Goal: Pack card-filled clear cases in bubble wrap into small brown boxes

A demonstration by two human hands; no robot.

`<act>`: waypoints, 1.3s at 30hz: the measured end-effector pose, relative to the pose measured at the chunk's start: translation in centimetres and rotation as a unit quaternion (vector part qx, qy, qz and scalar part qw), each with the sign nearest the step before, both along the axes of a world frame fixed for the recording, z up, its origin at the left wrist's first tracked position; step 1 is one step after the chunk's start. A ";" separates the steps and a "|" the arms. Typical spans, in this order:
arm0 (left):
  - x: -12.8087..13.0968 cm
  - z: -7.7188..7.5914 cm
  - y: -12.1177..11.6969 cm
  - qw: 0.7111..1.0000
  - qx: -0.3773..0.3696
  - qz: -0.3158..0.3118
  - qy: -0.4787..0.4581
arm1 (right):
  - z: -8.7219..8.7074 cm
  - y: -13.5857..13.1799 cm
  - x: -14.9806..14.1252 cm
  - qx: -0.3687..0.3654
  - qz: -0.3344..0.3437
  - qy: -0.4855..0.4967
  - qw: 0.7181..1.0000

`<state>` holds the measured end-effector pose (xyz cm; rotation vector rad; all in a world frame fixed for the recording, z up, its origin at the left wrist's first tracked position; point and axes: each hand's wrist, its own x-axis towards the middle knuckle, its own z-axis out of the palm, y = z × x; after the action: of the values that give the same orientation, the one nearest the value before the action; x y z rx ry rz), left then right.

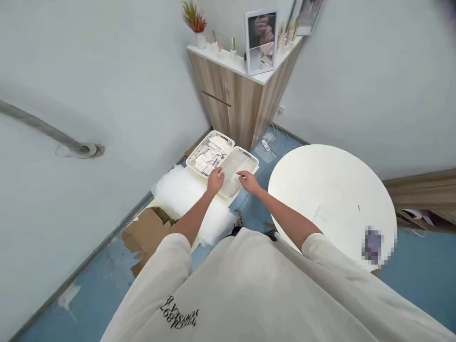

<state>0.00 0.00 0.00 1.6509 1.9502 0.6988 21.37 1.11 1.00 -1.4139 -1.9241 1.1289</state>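
Blue floor (99, 280): visible between the walls and the furniture; marked with pale patches at left.
Corner cabinet (233, 102): wood-grain front under a white top, set in the room's corner.
Round table (331, 175): white, to the right; a pixelated patch lies near its edge.
White sheeting (178, 190): a soft bundle to the left of the person's feet; material uncertain.
Torn cardboard (147, 232): brown, beside the sheeting along the left wall.
Left basket (196, 170): white, perforated, just in front of the cabinet.
Right basket (250, 157): adjoining the left one, tilted likewise in view; clear material appears inside.
Framed picture (261, 42): upright on the cabinet top.
Left hand (215, 180): at the near edges of both baskets, fingers bent; whether they pinch anything cannot be told.
Right hand (248, 182): above the right basket's side, forefinger and thumb directed inward; grip and contact cannot be told.
White packets (213, 152): small, heaped loosely in the left basket.
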 end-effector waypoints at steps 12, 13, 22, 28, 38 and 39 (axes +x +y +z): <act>-11.1 -1.0 5.7 0.973 -0.115 0.023 0.198 | -0.4 4.1 -11.1 -0.001 0.069 -0.010 0.998; -11.3 -1.2 6.1 0.970 -0.117 0.011 0.211 | -0.5 4.2 -11.2 -0.005 0.070 -0.009 0.998; -10.7 -1.6 7.9 0.956 -0.140 -0.035 0.253 | -1.4 5.0 -10.7 -0.024 0.046 -0.008 0.999; -10.0 0.4 8.1 0.977 -0.100 0.016 0.188 | -1.2 5.4 -11.2 -0.052 0.014 0.016 0.998; -5.0 3.9 8.7 0.998 0.001 0.040 -0.043 | 1.7 5.8 -9.0 -0.177 -0.130 0.126 0.967; -3.9 4.1 8.6 0.997 0.004 0.031 -0.071 | 1.9 5.7 -8.1 -0.212 -0.160 0.139 0.954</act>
<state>-3.87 8.58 4.06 1.5071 1.9057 0.8259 13.22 6.78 2.86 -1.6065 -1.2478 1.5393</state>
